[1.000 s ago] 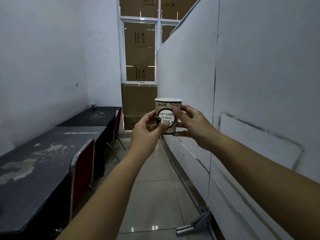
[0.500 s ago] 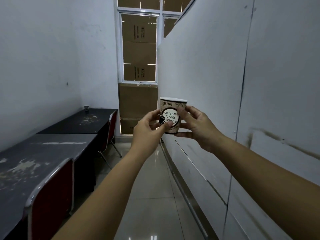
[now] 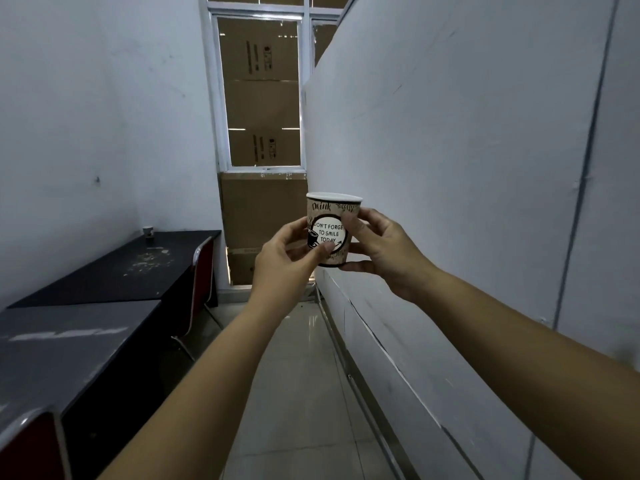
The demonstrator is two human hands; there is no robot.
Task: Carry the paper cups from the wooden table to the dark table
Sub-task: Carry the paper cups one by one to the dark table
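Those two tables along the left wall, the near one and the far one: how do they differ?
The near table looks grey, its top scuffed with a pale streak; the far table is black, with light specks. The far table carries a small object by the wall; nothing shows on the visible part of the near table. Shared: both stand against the left wall, end to end, each with a red chair tucked in.

A beige printed paper cup (image 3: 330,230) with a white rim is held upright at the centre, the left hand (image 3: 287,263) pinching its lower side and the right hand (image 3: 382,249) curled round its other side. At 9 o'clock stands a black rectangular table (image 3: 114,271) bearing a small grey object (image 3: 148,232); beside it, a red-backed metal-framed chair (image 3: 202,271). At 12 o'clock, brown cardboard boxes (image 3: 261,209) are stacked.
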